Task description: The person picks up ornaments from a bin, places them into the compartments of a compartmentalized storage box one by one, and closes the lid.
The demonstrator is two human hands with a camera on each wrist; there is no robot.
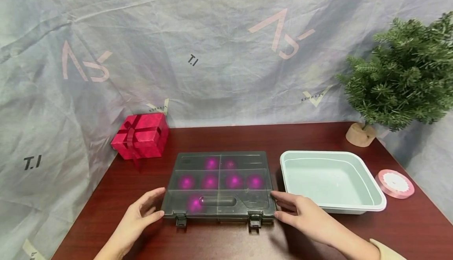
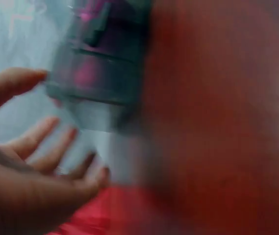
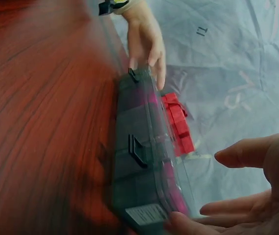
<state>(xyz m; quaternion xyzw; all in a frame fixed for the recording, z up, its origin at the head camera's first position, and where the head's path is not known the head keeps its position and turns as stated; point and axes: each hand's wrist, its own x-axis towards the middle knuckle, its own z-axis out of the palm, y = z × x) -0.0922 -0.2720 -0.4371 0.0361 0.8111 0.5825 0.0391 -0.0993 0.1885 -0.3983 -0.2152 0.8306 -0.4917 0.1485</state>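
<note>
A dark, see-through plastic organizer case [image 1: 226, 191] lies on the table with its lid down. Several blurry magenta spots [image 1: 210, 182] show in its compartments. Two black latches [image 1: 255, 221] jut out at its front. My left hand [image 1: 139, 212] is at the case's front left corner, thumb tip by the edge. In the left wrist view, that hand's fingers [image 2: 48, 147] are spread beside the blurred case [image 2: 100, 93]. At the right side is my right hand [image 1: 304, 212]; the right wrist view shows its thumb off the case [image 3: 139, 127] and fingertips by the end.
A pale green tub [image 1: 329, 209] stands right of the case, beside a roll of pink ribbon [image 1: 395, 184]. A small artificial pine tree [image 1: 400, 75] rises at the back right. The red gift box [image 1: 141, 134] sits back left. Printed grey cloth [image 1: 219, 55] hangs behind the table.
</note>
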